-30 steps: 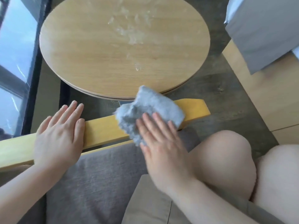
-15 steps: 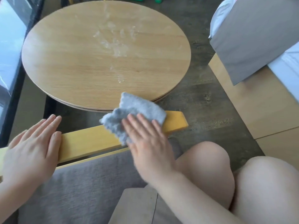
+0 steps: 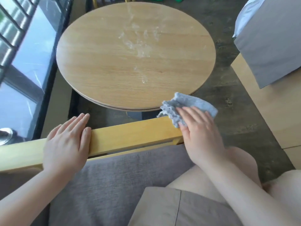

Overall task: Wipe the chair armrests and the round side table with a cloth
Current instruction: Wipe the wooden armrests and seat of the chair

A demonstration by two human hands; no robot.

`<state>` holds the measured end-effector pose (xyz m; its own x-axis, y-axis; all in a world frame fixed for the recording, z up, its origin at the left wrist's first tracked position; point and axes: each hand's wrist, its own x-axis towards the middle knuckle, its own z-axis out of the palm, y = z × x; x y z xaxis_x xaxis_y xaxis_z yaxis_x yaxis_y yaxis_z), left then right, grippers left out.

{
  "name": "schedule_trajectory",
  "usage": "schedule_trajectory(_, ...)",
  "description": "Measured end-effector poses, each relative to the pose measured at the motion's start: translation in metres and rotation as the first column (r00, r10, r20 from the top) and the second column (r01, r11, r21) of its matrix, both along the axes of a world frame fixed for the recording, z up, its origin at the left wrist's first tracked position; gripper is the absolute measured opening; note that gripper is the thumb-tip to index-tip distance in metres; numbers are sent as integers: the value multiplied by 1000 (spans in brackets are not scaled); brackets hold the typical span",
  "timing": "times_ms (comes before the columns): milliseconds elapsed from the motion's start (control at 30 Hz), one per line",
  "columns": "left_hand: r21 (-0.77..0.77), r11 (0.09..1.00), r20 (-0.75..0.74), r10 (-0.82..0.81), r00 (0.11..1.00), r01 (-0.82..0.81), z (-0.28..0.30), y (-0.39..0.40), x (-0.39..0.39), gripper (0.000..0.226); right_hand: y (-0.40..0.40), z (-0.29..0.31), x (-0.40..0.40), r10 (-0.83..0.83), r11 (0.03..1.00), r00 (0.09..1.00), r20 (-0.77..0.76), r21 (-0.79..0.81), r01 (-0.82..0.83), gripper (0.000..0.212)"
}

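Your left hand (image 3: pixel 66 141) lies flat on the yellow armrest (image 3: pixel 130 134), fingers straight, gripping nothing, just steadying. Further right, your right hand (image 3: pixel 199 129) presses the grey cloth (image 3: pixel 189 105) with flat fingers over the armrest's front end, so you're on the armrest step. The round side table (image 3: pixel 101 66) beyond shows white smears, so I'd say that's next: lift the cloth across and scrub there.
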<state>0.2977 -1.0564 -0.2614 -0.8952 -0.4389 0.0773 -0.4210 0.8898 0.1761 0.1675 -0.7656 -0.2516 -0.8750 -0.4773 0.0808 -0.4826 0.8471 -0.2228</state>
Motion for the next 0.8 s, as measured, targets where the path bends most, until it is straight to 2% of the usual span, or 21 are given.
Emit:
schedule_trajectory(100,-4,1000,6,7,1000,-7,-1,-1,-1,58,-32,6,13,-67,998,997,-32,-17,67,43)
schedule_trajectory(233,-8,1000,10,24,1000,-24,-3,-3,1,59,-126,4,50,185,982,983,-18,-47,-185,30)
schedule_trajectory(300,-12,999,14,30,999,-29,-3,-3,2,60,-133,9,44,252,965,967,37,-85,-248,27)
schedule_trajectory(367,-6,1000,10,21,1000,-21,-4,-5,2,59,-102,7,19,170,984,983,61,-56,-167,27)
schedule_trajectory(433,1,1000,-11,16,1000,-16,-4,-5,1,58,-55,4,-3,36,997,999,-16,-61,-37,31)
schedule_trajectory(567,1,1000,-29,6,1000,-6,-3,-3,0,57,1,0,-8,-213,949,977,26,-233,213,38)
schedule_trajectory(633,2,1000,-24,4,1000,-4,-3,-2,0,56,-8,-4,15,-251,923,968,-5,-301,238,40)
schedule_trajectory(700,1,1000,-17,8,1000,-8,-3,-2,1,56,-35,-12,47,-145,940,987,-73,-321,115,39)
schedule_trajectory(800,-6,1000,-11,9,1000,-9,-4,-2,0,56,-63,-21,78,169,952,977,-129,-234,-195,43)
